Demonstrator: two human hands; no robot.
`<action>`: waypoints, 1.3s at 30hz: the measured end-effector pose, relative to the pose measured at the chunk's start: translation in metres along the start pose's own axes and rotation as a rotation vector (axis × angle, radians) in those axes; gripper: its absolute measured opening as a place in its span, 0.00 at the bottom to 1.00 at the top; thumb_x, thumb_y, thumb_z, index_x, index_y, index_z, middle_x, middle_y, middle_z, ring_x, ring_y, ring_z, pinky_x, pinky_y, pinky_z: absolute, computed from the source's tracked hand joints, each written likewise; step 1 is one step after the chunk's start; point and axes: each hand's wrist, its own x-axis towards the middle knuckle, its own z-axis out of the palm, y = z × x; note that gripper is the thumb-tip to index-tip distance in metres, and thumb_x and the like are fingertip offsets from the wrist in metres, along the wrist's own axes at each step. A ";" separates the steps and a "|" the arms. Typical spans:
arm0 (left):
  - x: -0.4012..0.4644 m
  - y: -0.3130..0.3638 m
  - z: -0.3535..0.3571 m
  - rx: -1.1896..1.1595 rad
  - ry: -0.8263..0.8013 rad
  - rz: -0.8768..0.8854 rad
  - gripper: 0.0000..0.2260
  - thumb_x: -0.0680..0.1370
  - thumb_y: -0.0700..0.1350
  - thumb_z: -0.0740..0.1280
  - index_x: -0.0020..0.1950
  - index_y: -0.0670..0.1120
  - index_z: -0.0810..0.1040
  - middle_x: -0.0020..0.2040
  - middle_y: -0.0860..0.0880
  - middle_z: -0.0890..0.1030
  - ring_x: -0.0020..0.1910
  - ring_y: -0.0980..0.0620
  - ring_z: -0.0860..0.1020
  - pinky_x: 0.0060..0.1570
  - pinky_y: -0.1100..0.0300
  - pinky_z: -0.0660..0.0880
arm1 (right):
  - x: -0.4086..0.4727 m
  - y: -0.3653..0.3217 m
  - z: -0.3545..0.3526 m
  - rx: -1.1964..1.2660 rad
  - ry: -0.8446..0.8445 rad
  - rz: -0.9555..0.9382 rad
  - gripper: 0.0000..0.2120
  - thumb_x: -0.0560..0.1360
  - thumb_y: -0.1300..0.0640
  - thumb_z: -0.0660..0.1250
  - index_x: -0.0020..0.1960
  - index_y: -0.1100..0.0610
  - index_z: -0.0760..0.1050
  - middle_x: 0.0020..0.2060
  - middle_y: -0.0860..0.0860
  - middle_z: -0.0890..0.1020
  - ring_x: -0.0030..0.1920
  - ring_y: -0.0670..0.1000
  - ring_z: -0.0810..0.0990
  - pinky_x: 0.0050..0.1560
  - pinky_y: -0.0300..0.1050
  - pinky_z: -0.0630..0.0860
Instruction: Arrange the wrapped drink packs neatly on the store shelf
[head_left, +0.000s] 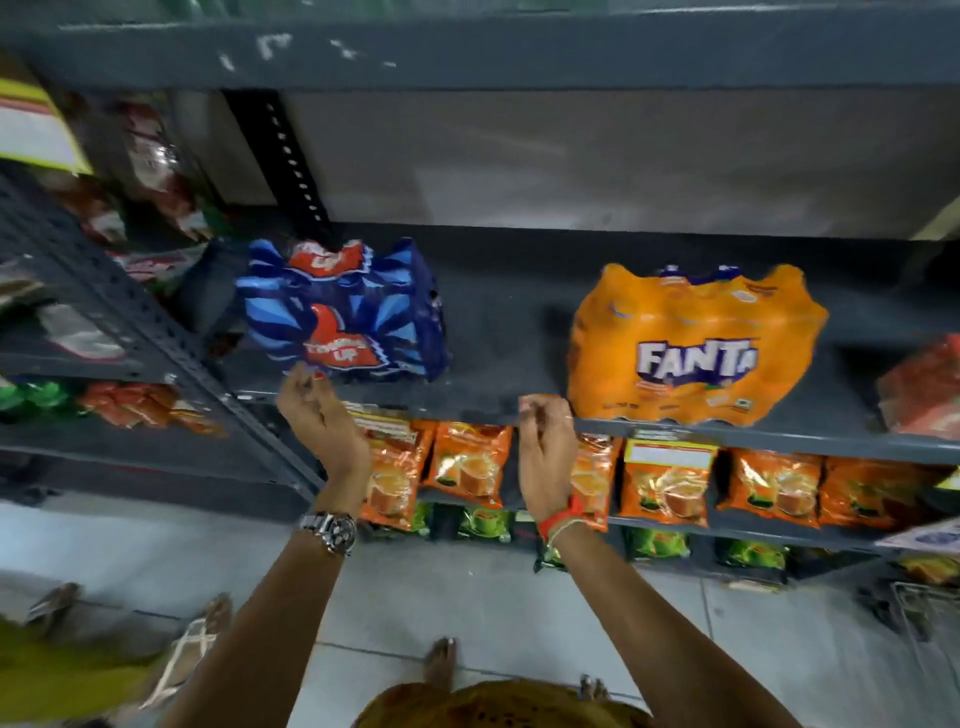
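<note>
A blue wrapped Thums Up drink pack (345, 312) stands on the grey metal shelf (498, 312), toward its left. An orange wrapped Fanta pack (693, 345) stands to the right, near the shelf's front edge. A wide gap lies between the two packs. My left hand (317, 415) hovers just below the blue pack's front, fingers loosely curled, holding nothing. My right hand (543, 447) is at the shelf's front lip, left of the Fanta pack, fingers bent and empty.
Orange pouches (467, 462) hang in a row under the shelf, with green packets (657, 543) below them. A red pack (922, 387) sits at the far right. A slotted upright (296, 166) stands behind the blue pack. Another person's sandalled feet (192, 644) are at lower left.
</note>
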 end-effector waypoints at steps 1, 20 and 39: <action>0.020 -0.001 -0.009 0.011 0.017 0.019 0.17 0.79 0.40 0.58 0.65 0.33 0.64 0.56 0.42 0.70 0.52 0.64 0.73 0.56 0.70 0.69 | 0.006 -0.009 0.019 -0.002 -0.084 -0.042 0.12 0.76 0.45 0.57 0.50 0.52 0.72 0.46 0.57 0.77 0.49 0.55 0.77 0.54 0.62 0.74; 0.128 -0.021 -0.043 0.095 -0.584 -0.085 0.18 0.78 0.49 0.60 0.62 0.38 0.71 0.55 0.42 0.79 0.49 0.52 0.79 0.40 0.73 0.75 | 0.037 -0.058 0.122 0.108 -0.023 -0.046 0.24 0.71 0.35 0.61 0.58 0.51 0.67 0.60 0.58 0.74 0.61 0.54 0.77 0.61 0.54 0.78; 0.104 -0.005 -0.050 0.064 -0.543 0.044 0.29 0.78 0.53 0.58 0.75 0.48 0.50 0.76 0.46 0.59 0.72 0.51 0.64 0.66 0.54 0.71 | 0.025 -0.067 0.110 0.070 -0.008 -0.041 0.27 0.75 0.41 0.61 0.68 0.55 0.64 0.65 0.56 0.71 0.65 0.53 0.74 0.64 0.55 0.75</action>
